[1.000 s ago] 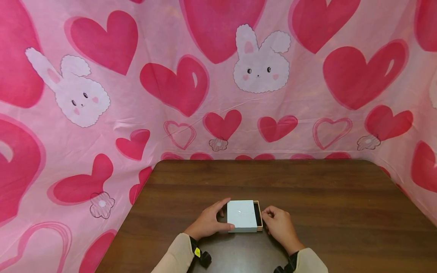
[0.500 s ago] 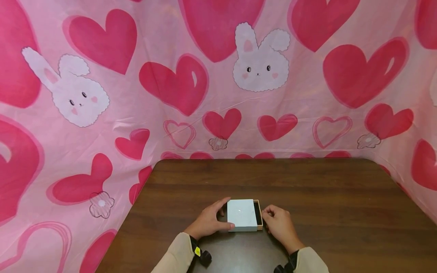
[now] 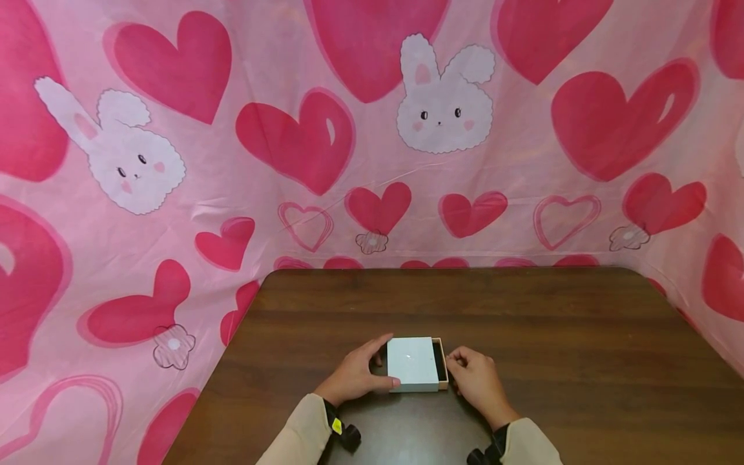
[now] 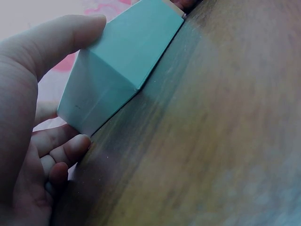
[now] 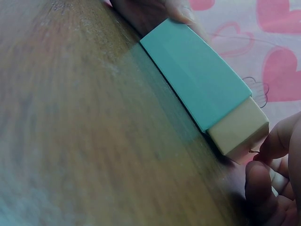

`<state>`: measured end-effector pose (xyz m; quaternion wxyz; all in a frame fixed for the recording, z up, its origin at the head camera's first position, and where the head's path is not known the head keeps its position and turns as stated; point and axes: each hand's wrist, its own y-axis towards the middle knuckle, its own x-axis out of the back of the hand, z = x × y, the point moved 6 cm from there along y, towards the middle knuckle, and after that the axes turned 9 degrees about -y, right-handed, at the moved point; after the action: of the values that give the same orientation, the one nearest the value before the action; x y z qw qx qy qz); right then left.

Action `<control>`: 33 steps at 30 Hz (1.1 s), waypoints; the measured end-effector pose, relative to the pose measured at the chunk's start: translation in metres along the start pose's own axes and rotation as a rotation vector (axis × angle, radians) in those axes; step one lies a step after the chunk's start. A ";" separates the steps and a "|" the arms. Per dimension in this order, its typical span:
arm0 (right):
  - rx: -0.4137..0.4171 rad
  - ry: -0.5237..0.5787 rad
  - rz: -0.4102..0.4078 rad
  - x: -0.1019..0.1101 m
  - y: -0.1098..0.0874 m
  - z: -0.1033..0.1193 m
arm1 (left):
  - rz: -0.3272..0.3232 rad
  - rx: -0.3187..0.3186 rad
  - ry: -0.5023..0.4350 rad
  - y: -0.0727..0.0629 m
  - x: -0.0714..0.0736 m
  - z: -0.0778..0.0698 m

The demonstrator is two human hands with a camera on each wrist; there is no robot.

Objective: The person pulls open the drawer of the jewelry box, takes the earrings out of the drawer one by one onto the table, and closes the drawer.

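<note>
A flat pale-blue drawer box (image 3: 411,363) lies on the brown table in the head view. Its tan inner drawer (image 5: 240,127) sticks a little way out of the sleeve on the right, showing a dark inside from above. My left hand (image 3: 357,373) grips the sleeve's left end, thumb on the near side and fingers round toward the far side. At the drawer's front, my right hand (image 3: 475,384) has thumb and index finger pinched on a small thin pull cord (image 5: 254,151), most of it hidden by the fingertips.
The brown wooden table (image 3: 523,303) reaches back to a pink cloth (image 3: 372,148) printed with hearts and rabbits, which hangs behind and at both sides. Black camera straps (image 3: 343,431) circle both wrists below beige sleeves (image 3: 299,433).
Both hands and the box keep their places, and the drawer sticks out by about the same amount. The head view has shifted very slightly.
</note>
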<state>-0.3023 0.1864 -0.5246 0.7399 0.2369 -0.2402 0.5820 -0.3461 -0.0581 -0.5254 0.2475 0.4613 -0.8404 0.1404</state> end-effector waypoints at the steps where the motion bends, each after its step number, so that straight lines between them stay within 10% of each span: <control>1: 0.000 0.001 0.000 0.000 0.000 0.000 | 0.001 0.000 -0.001 0.000 0.000 0.000; 33: 0.148 -0.024 0.034 -0.006 0.003 0.004 | -0.001 0.004 0.015 0.001 0.002 0.001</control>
<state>-0.3065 0.1799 -0.5250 0.7075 0.2938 -0.2094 0.6077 -0.3478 -0.0593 -0.5250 0.2528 0.4611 -0.8381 0.1451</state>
